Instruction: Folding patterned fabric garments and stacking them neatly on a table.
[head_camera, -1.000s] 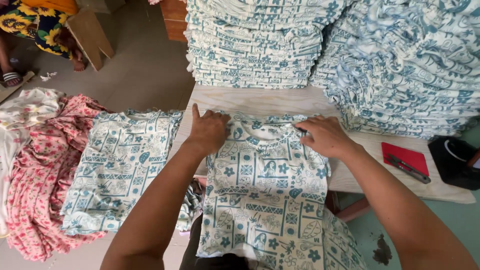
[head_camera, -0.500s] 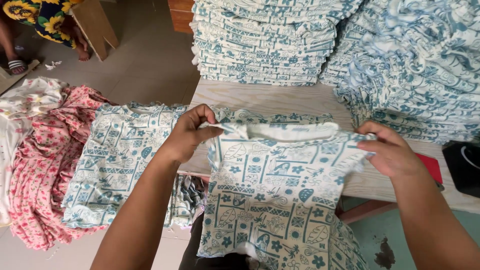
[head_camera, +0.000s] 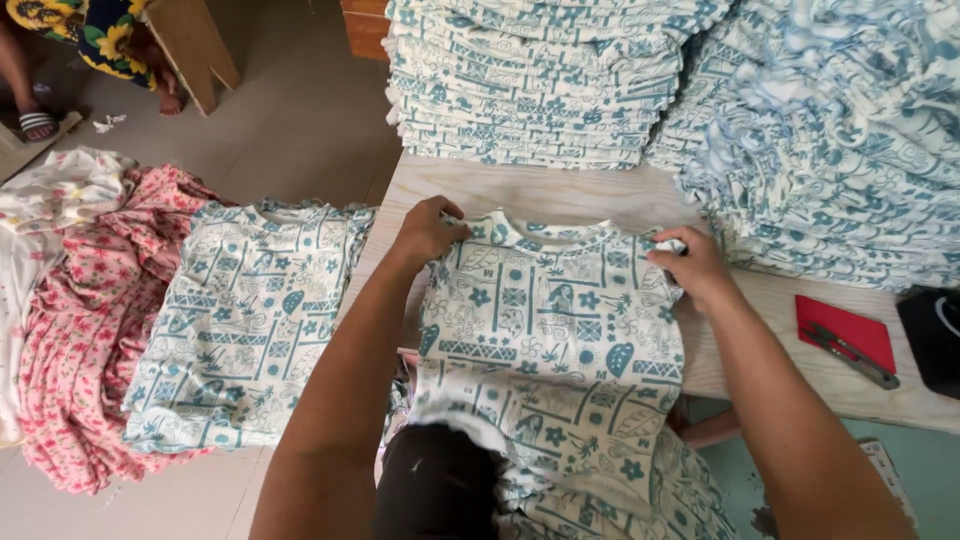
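A cream shirt with a blue-green print (head_camera: 550, 330) lies front-up on the wooden table (head_camera: 540, 195), its lower part hanging off the near edge toward me. My left hand (head_camera: 428, 230) pinches its left shoulder. My right hand (head_camera: 690, 265) pinches the right shoulder at the sleeve. Both hands hold the cloth down on the tabletop.
Tall stacks of folded matching shirts (head_camera: 530, 80) and a looser heap (head_camera: 840, 140) fill the table's back. A red pad (head_camera: 840, 330) with snips (head_camera: 850, 355) and a black object (head_camera: 930, 340) lie right. Left, more printed shirts (head_camera: 250, 320), pink floral cloth (head_camera: 80, 330). A person's feet (head_camera: 40, 120) far left.
The shirt was lifted by both shoulders and turned over; it now lies flat with its neckline toward the stacks. My hands moved apart to its shoulders.
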